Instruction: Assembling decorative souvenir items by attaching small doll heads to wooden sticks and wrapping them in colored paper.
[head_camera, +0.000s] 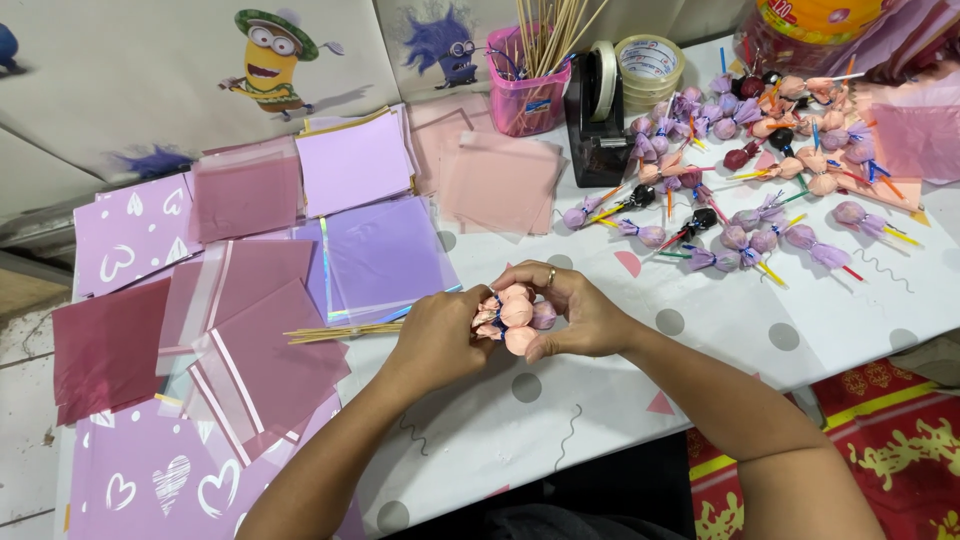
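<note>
The left hand (435, 335) and the right hand (575, 310) are pressed close together over the bench (600, 390). Both hands are curled shut around one little bunch of wrapped lollipops (515, 310). I can count about four round pink heads and one purple head in the bunch. The bunch sits between the two hands, just above the bench, near the middle. One ring (550, 277) is on a finger of the right hand.

Just to the left of the left hand lies one small pile of thin wooden sticks (340, 332). Next to them are see-through sheets (385, 255) in purple, pink and dark red, spread out and lying over each other. There are too many to count well.

Farther back stands one pink cup (525, 95) full of long sticks. Beside it is one black tape holder (595, 120), and next to that one stack of tape rolls (650, 60). To the right, many more wrapped lollipops (760, 170) lie loose on the bench, pink, purple and a few dark ones.
</note>
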